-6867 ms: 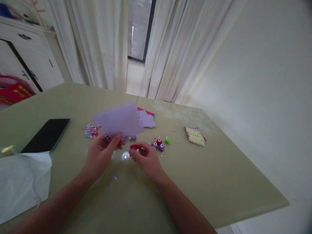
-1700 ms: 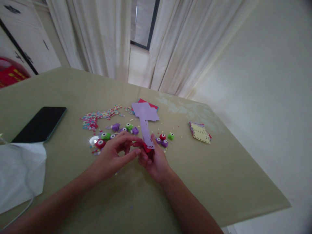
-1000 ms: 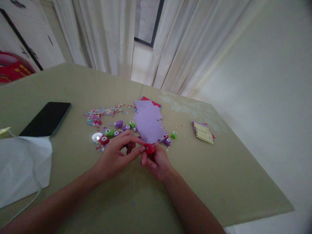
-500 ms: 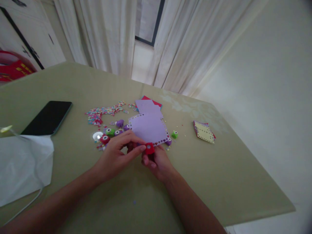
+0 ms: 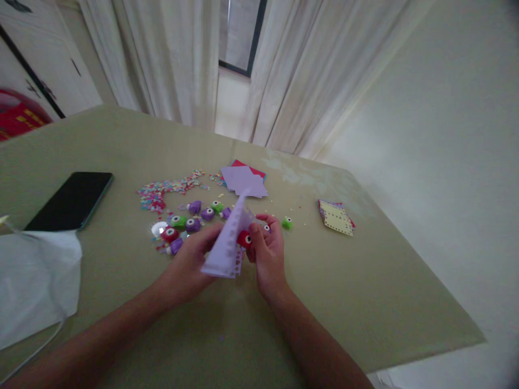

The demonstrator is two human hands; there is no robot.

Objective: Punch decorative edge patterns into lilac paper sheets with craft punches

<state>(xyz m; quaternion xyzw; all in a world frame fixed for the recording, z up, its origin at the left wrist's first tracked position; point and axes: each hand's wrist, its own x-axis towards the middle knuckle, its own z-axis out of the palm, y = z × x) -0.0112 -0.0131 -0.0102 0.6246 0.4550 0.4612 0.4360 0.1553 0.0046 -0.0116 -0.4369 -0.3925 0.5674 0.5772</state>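
My left hand [image 5: 190, 259] grips a lilac paper sheet [image 5: 227, 246] with punched holes along its edge; the sheet is tilted up on edge between both hands. My right hand [image 5: 267, 251] is closed on a small red paper punch [image 5: 244, 239] that sits at the sheet's edge. Behind the hands several small green, purple and red punches [image 5: 190, 221] lie on the olive table [image 5: 344, 292].
A black phone [image 5: 68, 201] lies at the left, with white tissue [image 5: 32, 281] nearer me. Coloured paper scraps [image 5: 166, 189] are scattered behind the punches. More lilac and red sheets [image 5: 243, 180] lie farther back, a stack of punched cards [image 5: 334, 217] at right, a green punch [image 5: 287, 222] beside it.
The lilac sheet lay flat over the punches half a second ago; it is now turned up on edge toward me. My right hand has turned thumb-up with the red punch.
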